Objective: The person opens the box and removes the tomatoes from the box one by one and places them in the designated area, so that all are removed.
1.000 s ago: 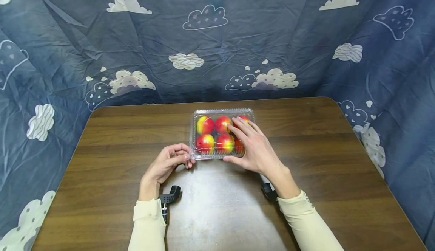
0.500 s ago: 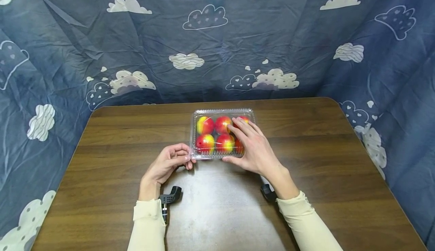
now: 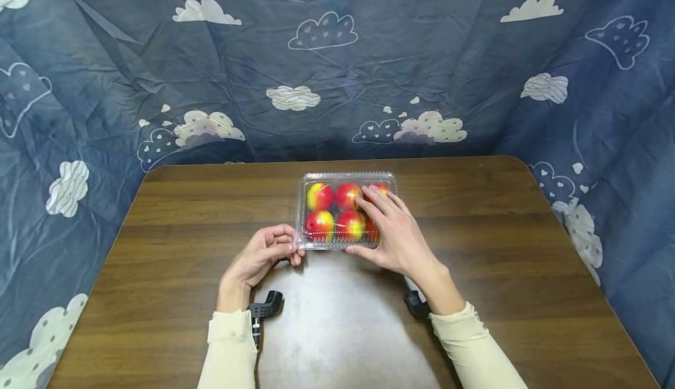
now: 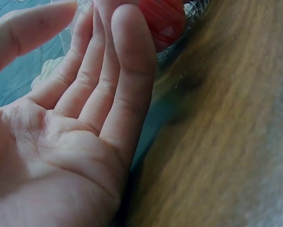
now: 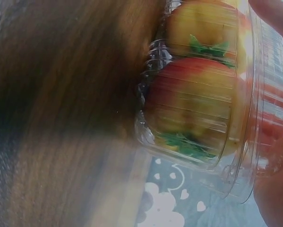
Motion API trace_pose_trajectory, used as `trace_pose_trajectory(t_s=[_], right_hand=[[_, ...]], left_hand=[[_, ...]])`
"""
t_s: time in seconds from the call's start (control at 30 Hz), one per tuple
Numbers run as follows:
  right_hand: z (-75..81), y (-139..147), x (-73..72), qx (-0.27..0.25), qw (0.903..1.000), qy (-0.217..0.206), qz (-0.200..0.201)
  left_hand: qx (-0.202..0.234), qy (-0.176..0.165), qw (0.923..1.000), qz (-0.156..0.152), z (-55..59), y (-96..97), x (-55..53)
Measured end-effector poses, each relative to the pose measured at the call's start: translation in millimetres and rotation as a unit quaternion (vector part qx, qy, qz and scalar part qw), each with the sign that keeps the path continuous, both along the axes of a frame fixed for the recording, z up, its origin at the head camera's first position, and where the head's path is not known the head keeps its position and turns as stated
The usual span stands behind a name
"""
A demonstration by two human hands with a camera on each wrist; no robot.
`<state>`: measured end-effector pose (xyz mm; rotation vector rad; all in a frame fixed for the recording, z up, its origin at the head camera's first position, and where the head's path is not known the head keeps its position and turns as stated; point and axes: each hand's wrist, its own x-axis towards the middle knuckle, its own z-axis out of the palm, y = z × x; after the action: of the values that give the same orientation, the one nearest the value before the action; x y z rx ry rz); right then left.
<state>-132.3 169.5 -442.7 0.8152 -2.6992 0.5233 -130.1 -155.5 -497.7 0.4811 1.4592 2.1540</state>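
A clear plastic clamshell container (image 3: 345, 245) with its lid down sits on the wooden table, holding several red and yellow apples (image 3: 320, 196). Green leaf-like bits show on the apples (image 5: 188, 101) in the right wrist view. At the container's front left corner, my left hand (image 3: 263, 254) pinches the rim between thumb and fingers; its palm faces the camera in the left wrist view. My right hand (image 3: 398, 236) lies over the right part of the lid, fingers spread and fairly straight, thumb along the front edge. It covers part of the right-hand apples.
The brown wooden table (image 3: 501, 248) reaches out on all sides, its far edge just behind the container. A dark blue curtain (image 3: 327, 72) with white clouds hangs behind and at both sides. Black wrist mounts (image 3: 266, 304) sit at my wrists.
The scene has shifted slightly downward in the head view. Both hands keep their places on the container, which stays where it was on the table.
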Motion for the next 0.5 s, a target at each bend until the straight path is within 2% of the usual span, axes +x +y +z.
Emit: trace_pose_trajectory(t_s=[0.5], right_hand=[[0.7, 2.2, 1.1, -0.003, 1.0, -0.005, 0.0]], left_hand=[[0.009, 0.015, 0.9998, 0.009, -0.7, 8.5, -2.3]])
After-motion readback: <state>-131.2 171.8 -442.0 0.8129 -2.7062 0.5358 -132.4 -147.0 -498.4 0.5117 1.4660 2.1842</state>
